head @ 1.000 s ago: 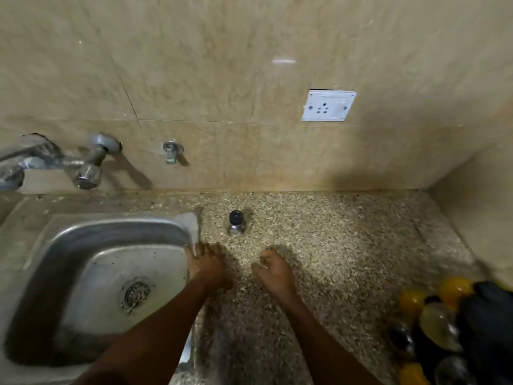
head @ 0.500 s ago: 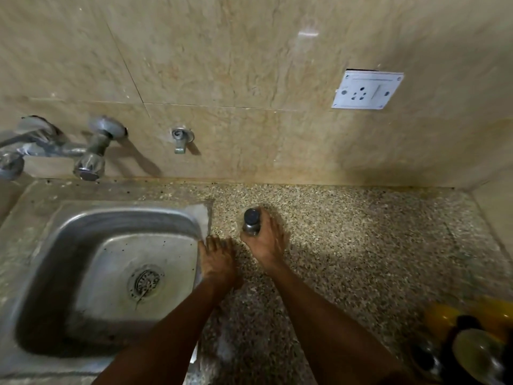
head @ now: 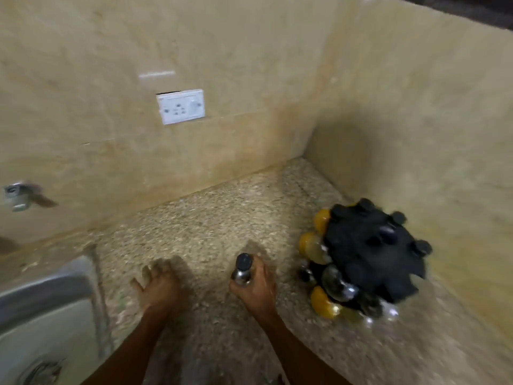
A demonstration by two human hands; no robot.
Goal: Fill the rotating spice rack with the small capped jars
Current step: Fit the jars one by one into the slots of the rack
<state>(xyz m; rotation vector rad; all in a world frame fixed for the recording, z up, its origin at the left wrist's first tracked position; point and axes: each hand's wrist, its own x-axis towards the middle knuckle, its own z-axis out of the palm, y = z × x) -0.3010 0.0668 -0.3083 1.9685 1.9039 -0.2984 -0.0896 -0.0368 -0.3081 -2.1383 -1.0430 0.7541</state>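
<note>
My right hand [head: 256,287] is closed around a small clear jar with a black cap [head: 242,269], held upright just above the speckled counter. The black rotating spice rack [head: 372,251] stands to the right in the corner, with several jars in it, some yellow-filled [head: 322,302], some clear. A gap of counter lies between the held jar and the rack. My left hand [head: 158,287] rests flat on the counter beside the sink, fingers spread, holding nothing. The frame is motion-blurred.
A steel sink [head: 47,323] sits at the lower left, its rim by my left hand. A white wall socket [head: 181,107] is on the tiled back wall, and a tap fitting [head: 16,195] at the far left. A side wall stands right behind the rack.
My right hand closed on the jar and carried it rightward off its spot near the back wall. The view swung right, bringing the rack fully into sight. My left hand stayed on the counter.
</note>
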